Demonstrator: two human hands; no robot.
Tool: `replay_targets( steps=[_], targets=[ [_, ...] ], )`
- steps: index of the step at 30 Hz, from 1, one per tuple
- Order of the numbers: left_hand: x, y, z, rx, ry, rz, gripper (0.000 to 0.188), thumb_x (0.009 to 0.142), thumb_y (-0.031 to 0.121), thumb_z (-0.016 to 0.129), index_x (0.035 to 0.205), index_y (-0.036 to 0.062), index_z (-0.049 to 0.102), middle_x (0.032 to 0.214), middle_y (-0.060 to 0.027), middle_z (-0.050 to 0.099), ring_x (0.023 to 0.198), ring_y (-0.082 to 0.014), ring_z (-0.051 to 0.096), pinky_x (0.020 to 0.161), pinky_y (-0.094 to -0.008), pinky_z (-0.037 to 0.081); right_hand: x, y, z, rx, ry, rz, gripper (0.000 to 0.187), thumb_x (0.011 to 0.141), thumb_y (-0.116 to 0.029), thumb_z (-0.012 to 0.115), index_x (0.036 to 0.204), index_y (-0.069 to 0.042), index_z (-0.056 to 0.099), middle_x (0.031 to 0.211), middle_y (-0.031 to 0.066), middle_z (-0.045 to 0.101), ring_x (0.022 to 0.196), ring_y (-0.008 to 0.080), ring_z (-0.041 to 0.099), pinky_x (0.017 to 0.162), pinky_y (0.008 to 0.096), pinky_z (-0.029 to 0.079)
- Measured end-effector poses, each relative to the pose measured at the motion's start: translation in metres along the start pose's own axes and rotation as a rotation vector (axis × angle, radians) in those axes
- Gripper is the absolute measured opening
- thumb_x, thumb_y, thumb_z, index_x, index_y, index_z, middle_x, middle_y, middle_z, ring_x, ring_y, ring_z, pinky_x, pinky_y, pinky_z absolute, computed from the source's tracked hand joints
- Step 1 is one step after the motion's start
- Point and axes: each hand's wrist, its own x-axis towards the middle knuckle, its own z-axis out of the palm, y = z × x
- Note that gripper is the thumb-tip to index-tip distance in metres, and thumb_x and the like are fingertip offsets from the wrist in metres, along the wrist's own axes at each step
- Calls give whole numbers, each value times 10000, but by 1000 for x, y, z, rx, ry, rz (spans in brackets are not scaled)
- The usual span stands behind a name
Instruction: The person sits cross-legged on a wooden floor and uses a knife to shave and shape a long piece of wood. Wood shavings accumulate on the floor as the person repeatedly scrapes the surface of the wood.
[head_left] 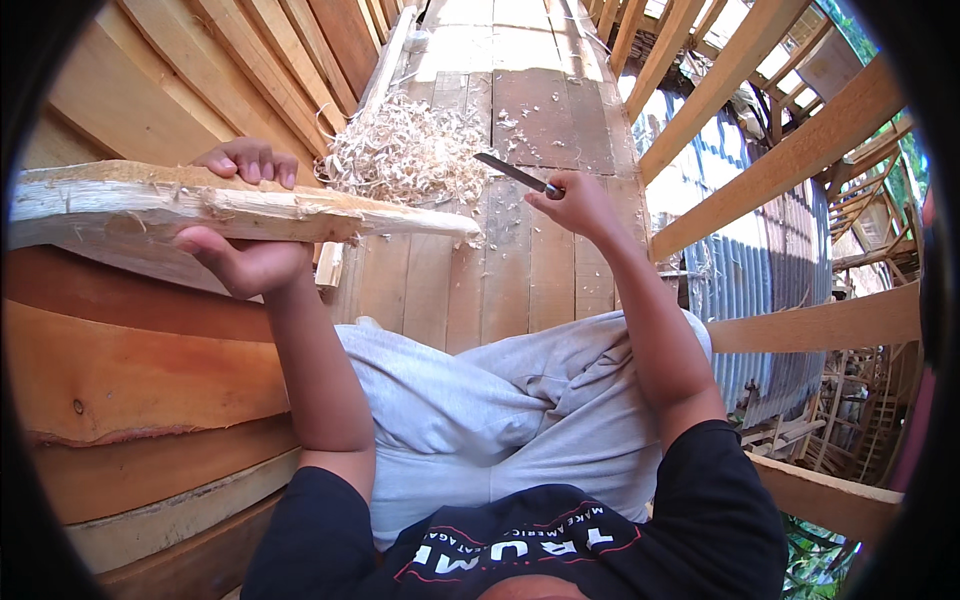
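A long, pale, roughly hewn piece of wood (130, 208) reaches in from the left and tapers to a narrow tip over the floor. My left hand (250, 225) grips it around the middle, thumb on the near side and fingers over the far side. To the right, my right hand (574, 203) is closed on the handle of a knife (516, 174). Its dark blade points up and left, apart from the wood. The handle is mostly hidden in my fist.
Curled wood shavings (410, 150) lie heaped on the plank floor (535, 290) beyond the wood. A board wall (170, 390) rises close on my left. On the right runs a railing of wooden beams (780, 205), with corrugated metal sheets (745, 300) below it. My legs are folded in front of me.
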Motion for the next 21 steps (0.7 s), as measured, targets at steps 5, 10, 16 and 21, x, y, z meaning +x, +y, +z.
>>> replay_targets(
  steps=[5,10,16,21],
  targets=[
    [13,23,-22,8,-61,34,780,776,801,466,966,44,464,807,-97,439,756,-186,397,642,-331,367,25,13,31,11,-49,-70,243,892,-290,617,890,-55,680,843,160,668,831,303,647,731,410,494],
    [20,41,-34,-46,-99,27,823,729,831,489,971,45,466,853,-97,444,780,-180,383,648,-325,353,36,29,46,20,-337,-221,172,858,-73,624,1019,-70,683,916,153,687,873,306,649,780,405,499],
    [25,53,-51,-62,-142,-8,812,706,800,568,996,49,464,869,-82,417,803,-176,362,678,-320,344,43,43,74,-28,-700,-287,275,777,-79,731,1046,-132,728,936,104,718,889,246,671,768,377,513],
    [27,52,-56,-93,-170,-43,808,706,789,581,1007,49,459,876,-81,412,805,-176,353,683,-319,339,53,48,92,72,-195,-119,199,793,-80,719,992,-64,722,899,134,709,848,258,676,756,357,511]
  ],
)
